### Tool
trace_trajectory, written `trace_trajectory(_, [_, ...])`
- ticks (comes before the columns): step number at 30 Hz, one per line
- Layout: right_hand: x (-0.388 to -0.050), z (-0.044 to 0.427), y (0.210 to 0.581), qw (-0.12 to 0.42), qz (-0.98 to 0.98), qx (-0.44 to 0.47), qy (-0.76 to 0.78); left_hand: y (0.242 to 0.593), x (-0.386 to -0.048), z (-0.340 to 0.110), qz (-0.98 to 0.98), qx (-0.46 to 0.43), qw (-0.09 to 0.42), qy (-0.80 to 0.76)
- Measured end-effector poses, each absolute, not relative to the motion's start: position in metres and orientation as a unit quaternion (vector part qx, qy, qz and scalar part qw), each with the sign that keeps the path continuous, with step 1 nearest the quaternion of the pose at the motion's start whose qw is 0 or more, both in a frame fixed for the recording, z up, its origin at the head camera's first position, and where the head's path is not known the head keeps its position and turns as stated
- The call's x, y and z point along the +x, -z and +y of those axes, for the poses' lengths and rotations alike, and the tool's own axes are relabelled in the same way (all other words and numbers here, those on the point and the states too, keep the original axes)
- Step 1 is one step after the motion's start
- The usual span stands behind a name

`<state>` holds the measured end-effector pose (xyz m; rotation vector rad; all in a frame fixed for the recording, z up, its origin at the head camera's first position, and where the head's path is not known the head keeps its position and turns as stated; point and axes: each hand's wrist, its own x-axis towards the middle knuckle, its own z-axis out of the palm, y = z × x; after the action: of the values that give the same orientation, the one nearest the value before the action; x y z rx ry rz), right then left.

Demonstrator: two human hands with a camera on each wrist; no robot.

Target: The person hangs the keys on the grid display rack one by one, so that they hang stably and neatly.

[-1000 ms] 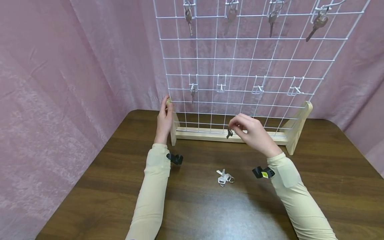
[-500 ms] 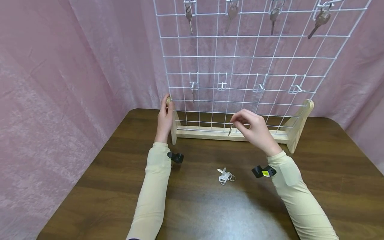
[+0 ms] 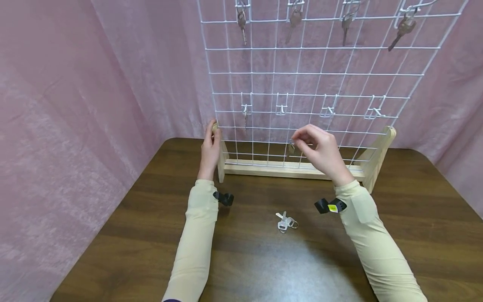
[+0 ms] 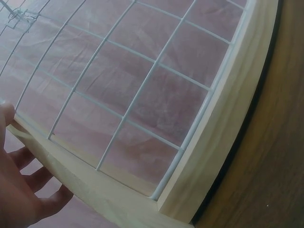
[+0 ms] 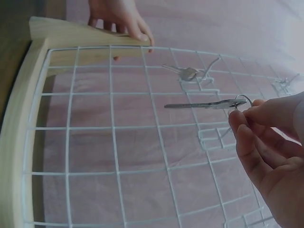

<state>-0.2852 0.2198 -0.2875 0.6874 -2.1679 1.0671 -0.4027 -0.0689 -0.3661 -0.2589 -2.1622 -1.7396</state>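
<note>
My right hand (image 3: 320, 151) pinches a key ring (image 5: 247, 99) between thumb and fingertips, and a key (image 5: 202, 105) dangles from it in front of the wire grid (image 3: 281, 74). Just above that hand in the head view is a bare white hook (image 3: 281, 110), second from left in the lower row. Another key (image 3: 245, 118) hangs on the leftmost lower hook. My left hand (image 3: 209, 153) grips the top of the rack's left wooden side support (image 3: 221, 165), thumb on one side and fingers on the other. Several loose keys (image 3: 283, 225) with rings lie on the brown table.
Keys (image 3: 405, 26) hang from the upper row of hooks. Two more bare hooks (image 3: 327, 111) stick out at lower right. The right wooden support (image 3: 380, 155) and bottom rail (image 3: 260, 170) frame the grid. Pink cloth (image 3: 94, 105) hangs behind the table.
My right hand has risen from near the bottom rail toward the lower hooks, carrying the key. My left hand keeps its place on the wooden support.
</note>
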Motion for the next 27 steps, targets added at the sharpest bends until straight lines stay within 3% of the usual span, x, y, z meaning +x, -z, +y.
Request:
trace_trajectory(13, [-0.302,0.204,0.256,0.333,-0.82,0.285,-0.369,0.365,-0.402,-0.07,-0.764,-0.093,0.18,0.613])
trace_trajectory(27, [-0.316,0.194,0.246,0.358,-0.813,0.239,-0.393,0.365,-0.399,-0.069,-0.764,-0.088,0.182,0.613])
